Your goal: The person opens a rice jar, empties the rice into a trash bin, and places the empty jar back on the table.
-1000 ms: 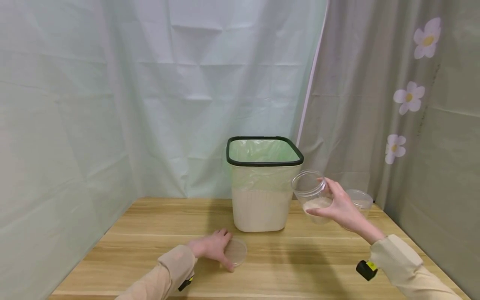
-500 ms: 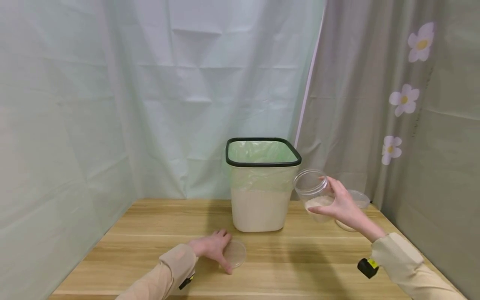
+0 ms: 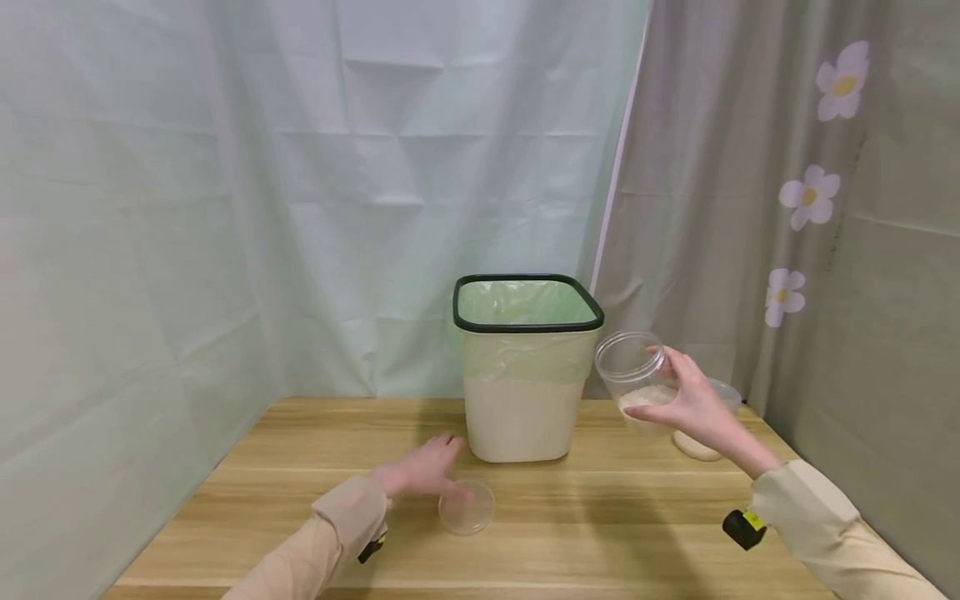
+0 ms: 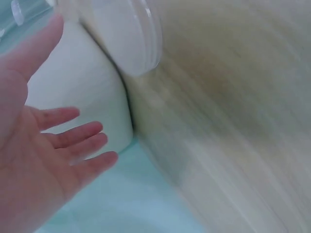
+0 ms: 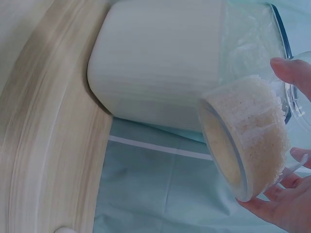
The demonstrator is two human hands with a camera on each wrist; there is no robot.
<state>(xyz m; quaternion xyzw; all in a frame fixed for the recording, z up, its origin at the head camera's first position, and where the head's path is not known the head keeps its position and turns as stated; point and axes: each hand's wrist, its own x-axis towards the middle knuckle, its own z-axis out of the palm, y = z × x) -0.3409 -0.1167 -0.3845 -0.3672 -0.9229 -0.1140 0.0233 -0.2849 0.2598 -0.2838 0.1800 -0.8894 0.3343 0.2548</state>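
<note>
In the head view my right hand [image 3: 693, 404] grips a clear plastic jar [image 3: 628, 367] in the air, its mouth tilted toward the bin. White rice [image 5: 257, 136] fills the lower part of that jar in the right wrist view. My left hand [image 3: 423, 468] hovers over the table with its fingers spread, as the left wrist view shows, and holds nothing. A round clear lid [image 3: 468, 512] lies flat on the wood below it; the left thumb overlaps its edge in the head view.
A white bin [image 3: 517, 417] with a black rim and a pale green liner stands at the table's back middle. Another clear jar [image 3: 727, 393] stands behind the right hand, partly hidden. Curtains border the wooden table [image 3: 315, 442] at the back and sides.
The left hand has come off the lid, moving back toward the bin with its fingers apart. The right hand has shifted slightly right and up with the jar.
</note>
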